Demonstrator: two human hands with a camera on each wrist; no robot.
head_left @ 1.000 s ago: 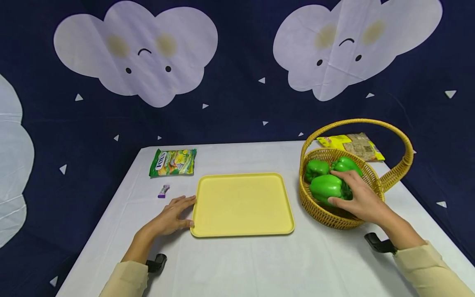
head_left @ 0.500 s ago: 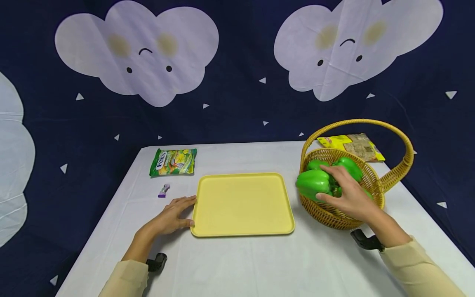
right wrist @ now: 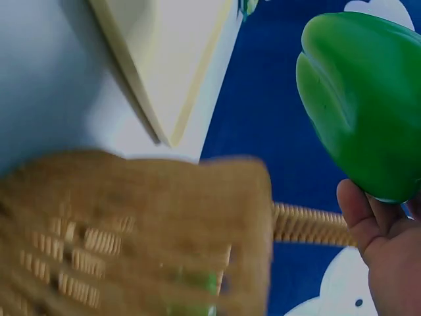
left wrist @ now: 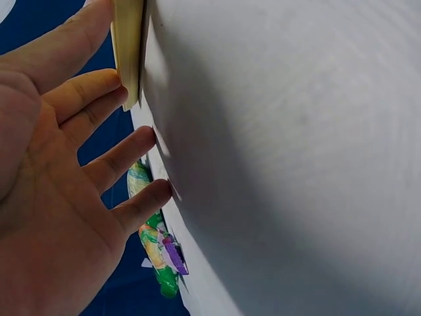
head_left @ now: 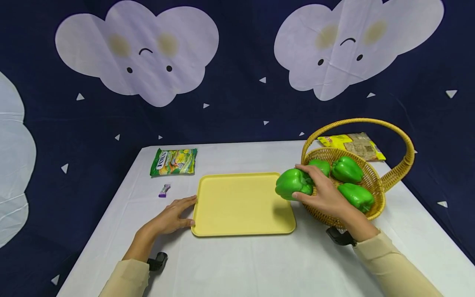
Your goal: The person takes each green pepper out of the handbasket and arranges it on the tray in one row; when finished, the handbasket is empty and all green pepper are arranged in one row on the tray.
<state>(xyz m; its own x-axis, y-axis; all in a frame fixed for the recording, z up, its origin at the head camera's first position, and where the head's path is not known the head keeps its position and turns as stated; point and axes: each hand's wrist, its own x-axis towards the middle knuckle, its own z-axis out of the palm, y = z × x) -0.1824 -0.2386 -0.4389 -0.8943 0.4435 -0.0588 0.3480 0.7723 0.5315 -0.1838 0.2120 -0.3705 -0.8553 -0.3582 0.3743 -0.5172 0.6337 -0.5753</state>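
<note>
A green bell pepper [head_left: 293, 184] is held up by my right hand [head_left: 326, 196], between the wicker basket [head_left: 315, 212] and the yellow tray [head_left: 243, 206]. In the right wrist view the pepper [right wrist: 365, 99] hangs above the basket's rim, fingers against its end. Inside the basket lie 3 more green peppers, one of them [head_left: 346, 169] at the back and another [head_left: 356, 196] at the front. My left hand [head_left: 168, 218] touches the tray's left edge with its fingers spread; in the left wrist view its palm [left wrist: 59, 197] faces the camera and holds nothing.
A green candy bag [head_left: 173, 161] lies at the back left, with a small purple wrapped candy [head_left: 164, 190] in front of it. Behind the basket is a yellow and brown packet [head_left: 354, 146]. The basket's tall handle [head_left: 358, 121] arches over it. White cloth [head_left: 241, 264] covers the table.
My right hand has lifted a pepper out of the basket and carried it left to the tray's right edge. The left hand stays at the tray.
</note>
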